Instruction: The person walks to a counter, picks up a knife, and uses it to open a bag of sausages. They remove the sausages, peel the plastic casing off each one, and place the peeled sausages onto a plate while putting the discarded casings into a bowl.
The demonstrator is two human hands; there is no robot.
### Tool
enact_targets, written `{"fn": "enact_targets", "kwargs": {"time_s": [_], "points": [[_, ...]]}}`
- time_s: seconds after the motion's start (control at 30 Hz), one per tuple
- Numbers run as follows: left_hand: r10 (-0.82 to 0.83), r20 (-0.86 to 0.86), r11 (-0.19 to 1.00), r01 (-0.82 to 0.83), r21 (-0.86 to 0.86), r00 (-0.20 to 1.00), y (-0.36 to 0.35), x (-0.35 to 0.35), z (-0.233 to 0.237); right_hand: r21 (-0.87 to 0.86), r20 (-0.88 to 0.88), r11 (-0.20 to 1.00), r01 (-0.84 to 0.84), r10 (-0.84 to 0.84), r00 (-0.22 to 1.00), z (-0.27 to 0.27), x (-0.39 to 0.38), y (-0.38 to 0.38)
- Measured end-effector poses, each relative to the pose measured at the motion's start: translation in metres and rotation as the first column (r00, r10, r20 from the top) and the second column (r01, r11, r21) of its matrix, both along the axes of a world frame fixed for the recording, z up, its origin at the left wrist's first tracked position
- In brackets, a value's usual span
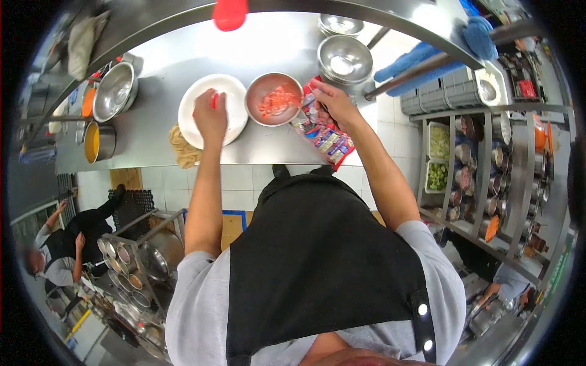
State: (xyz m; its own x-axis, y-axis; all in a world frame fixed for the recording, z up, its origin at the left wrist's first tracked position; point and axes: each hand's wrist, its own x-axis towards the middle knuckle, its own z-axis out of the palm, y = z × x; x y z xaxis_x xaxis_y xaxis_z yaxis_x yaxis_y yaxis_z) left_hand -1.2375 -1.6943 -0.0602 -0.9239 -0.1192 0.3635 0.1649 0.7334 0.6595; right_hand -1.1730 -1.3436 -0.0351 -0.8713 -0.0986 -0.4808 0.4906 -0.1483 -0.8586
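Currently, in the head view, holds a small red piece point(215, 99) in the curled fingers of the left hand point(210, 119), just above the white plate point(236, 119). Reaches with the right hand point(332, 100) to the upper end of the printed bag point(332, 146), bent at thumb and fingers; impossible to tell whether gripping it or merely touching. Has the metal bowl point(258, 86) between plate and bag, near both, with pink-red shreds point(278, 100) inside. Works at a steel table point(268, 146) in a black apron point(323, 250), with a tan cloth point(183, 146) against the plate's lower left side. Keeps stacked metal bowls point(345, 59) beyond the bag, and on the far left a tilted-looking steel bowl point(114, 91) beside a pot point(105, 143) of something orange. Shares the kitchen with another person point(64, 256) at left and, at right, a rack point(482, 177) of containers.
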Motion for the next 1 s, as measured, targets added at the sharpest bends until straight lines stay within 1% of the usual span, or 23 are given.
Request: {"fn": "enact_targets", "kwargs": {"time_s": [0.03,0.07,0.1,0.13,0.17,0.27,0.37,0.4,0.47,0.5,0.6,0.7,0.77,0.8,0.83,0.9,0.97,1.0], "points": [[-0.096,-0.032,0.995,0.097,0.017,0.995,0.029,0.015,-0.003,0.064,0.004,0.997,0.044,-0.044,0.999,0.021,0.005,0.006],[-0.273,0.184,0.916,0.197,0.348,0.944,0.067,0.038,0.009,0.034,0.024,0.995,0.096,-0.097,0.995,0.016,0.01,0.018],[-0.405,0.221,0.894,0.333,0.298,0.887,0.096,0.053,0.001,0.003,0.044,0.989,0.147,-0.147,0.988,0.007,0.017,0.034],[-0.561,0.199,0.821,0.509,0.26,0.803,0.123,0.063,-0.008,-0.028,0.064,0.98,0.196,-0.193,0.979,0.002,0.021,0.046],[-0.699,0.184,0.715,0.665,0.217,0.691,0.147,0.069,-0.017,-0.007,0.055,0.976,0.22,-0.219,0.974,0.002,0.027,0.054],[-0.659,0.197,0.749,0.658,0.08,0.726,0.201,0.074,-0.044,-0.062,0.09,0.974,0.216,-0.21,0.974,-0.023,0.051,0.076],[-0.466,0.399,0.827,0.549,-0.122,0.79,0.227,0.062,-0.048,-0.035,0.141,0.952,0.304,-0.296,0.945,-0.029,0.067,0.072],[-0.435,0.465,0.816,0.556,-0.159,0.771,0.232,0.06,-0.047,-0.037,0.166,0.943,0.33,-0.32,0.933,-0.02,0.071,0.071],[-0.359,0.584,0.785,0.574,-0.234,0.728,0.24,0.055,-0.045,-0.02,0.14,0.96,0.28,-0.274,0.951,-0.038,0.079,0.084],[-0.35,0.595,0.789,0.57,-0.229,0.723,0.244,0.055,-0.035,-0.011,0.127,0.967,0.253,-0.249,0.96,-0.04,0.082,0.089],[-0.328,0.61,0.753,0.59,-0.293,0.721,0.252,0.053,-0.047,-0.046,0.124,0.967,0.249,-0.242,0.962,-0.046,0.083,0.095],[-0.391,0.621,0.788,0.596,-0.156,0.68,0.248,0.049,-0.054,-0.023,0.059,0.982,0.189,-0.188,0.98,-0.045,0.077,0.094],[-0.465,0.527,0.849,0.527,0.038,0.712,0.245,0.055,-0.051,-0.039,0.058,0.98,0.195,-0.193,0.98,-0.04,0.075,0.087],[-0.492,0.472,0.861,0.489,0.138,0.732,0.243,0.059,-0.046,-0.046,0.055,0.98,0.196,-0.193,0.98,-0.033,0.073,0.082],[-0.517,0.41,0.856,0.458,0.24,0.752,0.241,0.064,-0.033,-0.064,0.039,0.983,0.172,-0.17,0.985,-0.019,0.072,0.075],[-0.541,0.277,0.806,0.395,0.44,0.794,0.237,0.072,-0.007,-0.095,0.006,0.988,0.121,-0.12,0.993,0.011,0.072,0.061],[-0.516,0.063,0.807,0.459,0.372,0.855,0.228,0.076,0.011,-0.037,-0.129,0.995,0.093,-0.097,0.987,0.029,0.071,0.041],[-0.498,-0.049,0.809,0.484,0.333,0.866,0.223,0.077,0.019,-0.007,-0.197,0.997,0.082,-0.082,0.977,0.036,0.07,0.034]]}}
